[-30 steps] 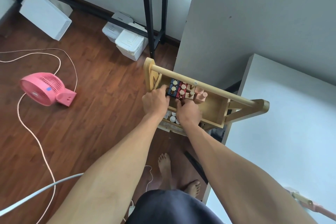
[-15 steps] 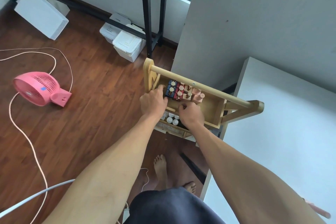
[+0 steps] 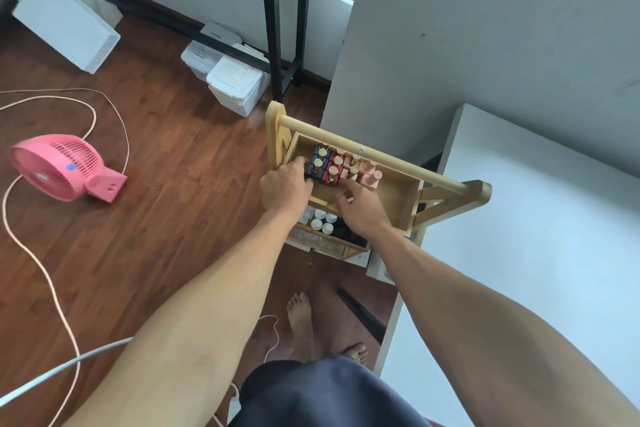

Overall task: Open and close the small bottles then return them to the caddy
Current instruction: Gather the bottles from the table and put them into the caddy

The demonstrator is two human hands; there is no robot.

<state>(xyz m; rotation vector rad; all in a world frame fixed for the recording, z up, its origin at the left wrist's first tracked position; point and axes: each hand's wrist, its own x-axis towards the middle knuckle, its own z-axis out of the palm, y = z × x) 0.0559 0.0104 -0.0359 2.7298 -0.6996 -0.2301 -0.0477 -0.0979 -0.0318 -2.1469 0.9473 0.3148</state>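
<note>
A wooden caddy (image 3: pixel 398 199) with a round handle bar holds several small bottles packed at its left end: blue (image 3: pixel 319 160), red (image 3: pixel 335 163), beige (image 3: pixel 353 172) and pink (image 3: pixel 370 177). My left hand (image 3: pixel 285 185) is at the caddy's left end, fingers curled against the front blue bottle. My right hand (image 3: pixel 362 210) comes over the caddy's near wall, its fingertips touching the front of the red and beige bottles. Whether it grips one is hidden by the fingers.
Below the caddy, a lower shelf holds white-capped bottles (image 3: pixel 322 221). A white table (image 3: pixel 540 236) is to the right, and a grey panel behind. On the wooden floor are a pink fan (image 3: pixel 57 166), its cable, white bins (image 3: pixel 237 85) and black rack legs (image 3: pixel 273 45). My bare feet are below.
My right hand pulled back as a fist half a second ago and now has reached forward to the bottles again. My left hand has stayed at the blue bottles.
</note>
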